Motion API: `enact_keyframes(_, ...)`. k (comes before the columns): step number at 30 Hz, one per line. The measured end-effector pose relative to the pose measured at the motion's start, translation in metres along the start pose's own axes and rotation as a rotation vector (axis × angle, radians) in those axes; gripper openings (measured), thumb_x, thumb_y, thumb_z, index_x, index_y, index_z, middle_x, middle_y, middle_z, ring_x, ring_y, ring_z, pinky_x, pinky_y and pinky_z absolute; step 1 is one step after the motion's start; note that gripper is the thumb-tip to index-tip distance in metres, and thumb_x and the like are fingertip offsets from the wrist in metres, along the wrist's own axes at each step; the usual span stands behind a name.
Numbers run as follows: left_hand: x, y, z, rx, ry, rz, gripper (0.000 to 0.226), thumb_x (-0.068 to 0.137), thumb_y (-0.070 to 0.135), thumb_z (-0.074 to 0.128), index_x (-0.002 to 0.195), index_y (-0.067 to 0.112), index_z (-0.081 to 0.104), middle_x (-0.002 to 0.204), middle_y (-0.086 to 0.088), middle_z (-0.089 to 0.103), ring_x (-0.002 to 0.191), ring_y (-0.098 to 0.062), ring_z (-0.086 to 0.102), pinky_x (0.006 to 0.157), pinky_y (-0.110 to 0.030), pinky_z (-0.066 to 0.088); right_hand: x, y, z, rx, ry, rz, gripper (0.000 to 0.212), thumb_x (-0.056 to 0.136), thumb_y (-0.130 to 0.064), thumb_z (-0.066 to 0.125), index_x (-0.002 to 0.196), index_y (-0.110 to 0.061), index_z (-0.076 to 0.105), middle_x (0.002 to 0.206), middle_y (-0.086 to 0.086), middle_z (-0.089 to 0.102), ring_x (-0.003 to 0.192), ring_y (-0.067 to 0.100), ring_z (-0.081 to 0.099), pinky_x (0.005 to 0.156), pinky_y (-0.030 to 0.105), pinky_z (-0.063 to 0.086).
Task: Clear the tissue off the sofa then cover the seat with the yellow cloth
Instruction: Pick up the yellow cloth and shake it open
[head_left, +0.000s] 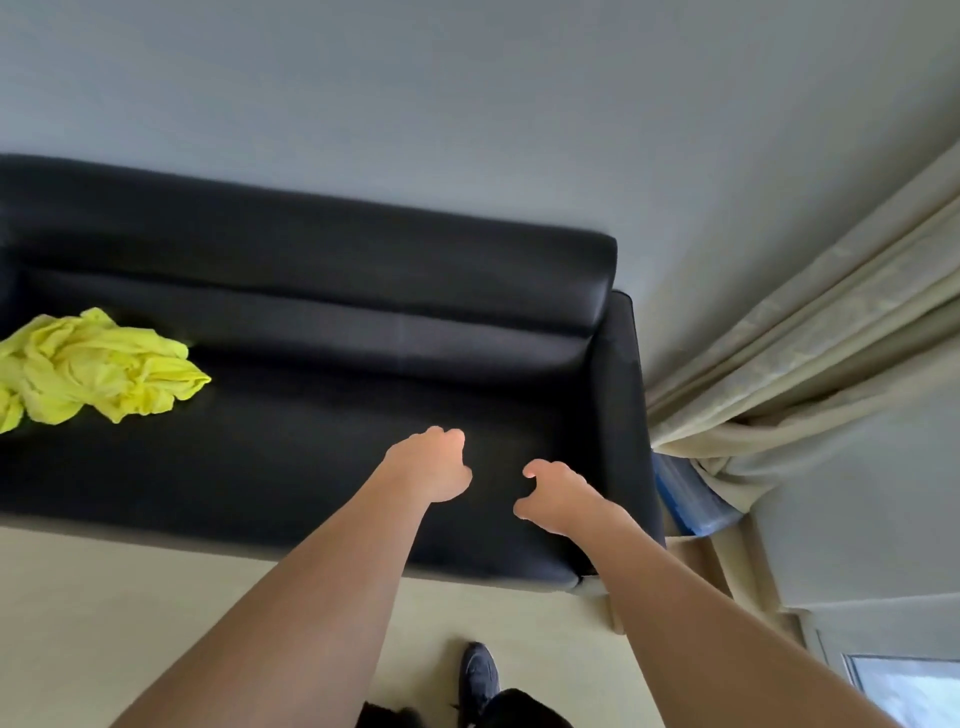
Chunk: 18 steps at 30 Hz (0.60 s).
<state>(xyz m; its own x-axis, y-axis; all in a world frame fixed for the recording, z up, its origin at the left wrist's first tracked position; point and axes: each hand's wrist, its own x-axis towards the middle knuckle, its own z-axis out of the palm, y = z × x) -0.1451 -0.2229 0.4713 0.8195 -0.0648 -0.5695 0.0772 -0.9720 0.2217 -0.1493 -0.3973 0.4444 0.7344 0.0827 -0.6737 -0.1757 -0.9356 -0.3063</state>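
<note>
A black leather sofa (311, 426) stretches across the view against a grey wall. The yellow cloth (98, 371) lies crumpled on the seat at the far left. My left hand (431, 467) and my right hand (558, 496) hover side by side over the right part of the seat, near the armrest (621, 395). Both hands have loosely curled fingers with the backs toward me, and I see nothing held in either. No tissue shows anywhere on the sofa.
Beige curtains (810, 364) hang at the right, bunched beside the armrest. Something blue (685, 493) sits behind the curtain on the floor. A pale floor (156, 597) runs in front of the sofa, with my dark shoe (480, 675) at the bottom.
</note>
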Motion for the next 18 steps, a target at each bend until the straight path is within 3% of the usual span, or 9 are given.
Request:
enact_keyframes(7, 0.028, -0.111, -0.039, 0.052, -0.047, -0.027, 0.041, 0.095, 0.026, 0.043, 0.135, 0.017, 0.044, 0.133, -0.003, 0.047, 0.112, -0.027, 0.053, 0.091, -0.039, 0.046, 0.042, -0.104, 0.02, 0.039, -0.051, 0.016, 0.064, 0.082, -0.029, 0.058, 0.142, -0.02, 0.039, 0.128, 0.005, 0.05, 0.107, 0.029, 0.059, 0.09, 0.039, 0.051)
enact_keyframes(13, 0.052, -0.234, -0.092, 0.137, -0.079, 0.041, 0.041, 0.096, 0.026, 0.041, 0.136, 0.017, 0.043, 0.132, -0.001, 0.046, 0.109, -0.026, 0.053, 0.085, -0.037, 0.044, 0.063, -0.227, 0.05, 0.134, 0.004, 0.094, 0.062, 0.084, -0.029, 0.056, 0.142, -0.021, 0.038, 0.131, 0.004, 0.049, 0.109, 0.028, 0.057, 0.092, 0.04, 0.05)
enact_keyframes(18, 0.06, -0.333, -0.128, 0.146, -0.112, 0.048, 0.043, 0.095, 0.027, 0.043, 0.136, 0.017, 0.044, 0.131, -0.003, 0.047, 0.11, -0.027, 0.055, 0.094, -0.041, 0.047, 0.07, -0.322, 0.08, 0.179, -0.047, 0.108, 0.064, 0.084, -0.029, 0.058, 0.144, -0.022, 0.037, 0.13, 0.004, 0.051, 0.108, 0.027, 0.058, 0.092, 0.04, 0.05)
